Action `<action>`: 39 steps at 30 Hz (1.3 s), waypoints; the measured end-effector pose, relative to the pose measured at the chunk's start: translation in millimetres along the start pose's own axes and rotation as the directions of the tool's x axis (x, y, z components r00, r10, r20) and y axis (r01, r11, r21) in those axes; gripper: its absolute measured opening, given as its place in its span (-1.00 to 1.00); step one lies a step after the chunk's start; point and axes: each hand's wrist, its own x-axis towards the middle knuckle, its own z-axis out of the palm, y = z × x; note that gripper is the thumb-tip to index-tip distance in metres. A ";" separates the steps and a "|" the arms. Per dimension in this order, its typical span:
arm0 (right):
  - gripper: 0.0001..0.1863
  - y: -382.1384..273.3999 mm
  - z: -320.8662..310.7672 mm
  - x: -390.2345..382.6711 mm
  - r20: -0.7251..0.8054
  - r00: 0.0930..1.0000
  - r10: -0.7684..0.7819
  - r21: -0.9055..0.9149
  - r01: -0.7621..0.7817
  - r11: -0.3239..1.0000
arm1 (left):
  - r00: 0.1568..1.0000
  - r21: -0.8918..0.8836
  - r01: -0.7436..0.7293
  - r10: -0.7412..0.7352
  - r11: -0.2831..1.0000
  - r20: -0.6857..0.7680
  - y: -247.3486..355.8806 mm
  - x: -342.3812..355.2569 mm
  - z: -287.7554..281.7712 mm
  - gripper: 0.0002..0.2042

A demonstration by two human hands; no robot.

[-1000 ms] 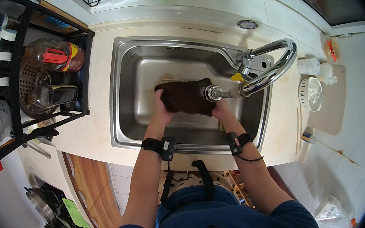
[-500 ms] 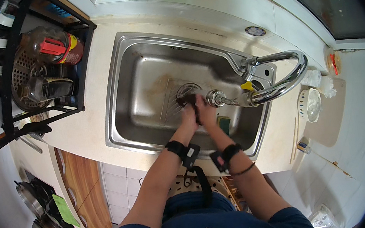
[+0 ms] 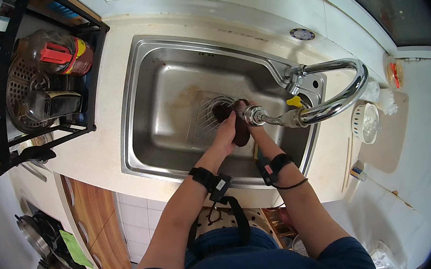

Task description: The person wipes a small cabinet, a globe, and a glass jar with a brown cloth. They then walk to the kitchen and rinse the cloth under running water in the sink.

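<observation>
Both my hands are low in the steel sink (image 3: 160,109), beneath the faucet's spray head (image 3: 254,115). My left hand (image 3: 225,134) is closed on a dark brown, soft-looking piece (image 3: 241,135), whose exact kind I cannot make out. Another lobe of the same dark colour shows beyond the fingers, over the drain area. My right hand (image 3: 256,132) is against the other side of the dark piece, its fingers partly hidden by the spray head and the piece. A wire-like rack pattern (image 3: 203,118) lies on the sink floor beside the left hand.
The chrome faucet (image 3: 350,103) arches in from the right, with a yellow piece (image 3: 294,102) near its base. A black rack (image 3: 91,91) with bottles stands at left. At right are a white basket (image 3: 367,122), chopsticks (image 3: 348,163) and a beige board (image 3: 393,138).
The hands have shifted and turned around the dark piece, which now shows more fully between them. My right forearm has moved slightly right, and the view has shifted a little.
</observation>
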 end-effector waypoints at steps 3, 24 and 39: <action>-0.49 7.6 10.0 -4.3 0.100 0.893 0.439 0.685 -0.382 0.620 | 0.999 0.070 -0.039 0.038 0.997 0.009 9.0 14.0 -3.7 -0.44; -0.68 5.7 -63.0 -18.3 0.673 0.683 0.284 0.731 -0.673 -0.114 | 0.840 0.258 -0.486 0.528 0.835 -0.127 40.5 15.2 -83.9 -0.47; -0.56 -14.9 -20.1 -23.4 0.472 0.768 0.433 0.880 -0.441 -0.177 | 0.846 0.276 -0.385 0.457 0.880 -0.276 27.7 -23.7 -77.7 -0.51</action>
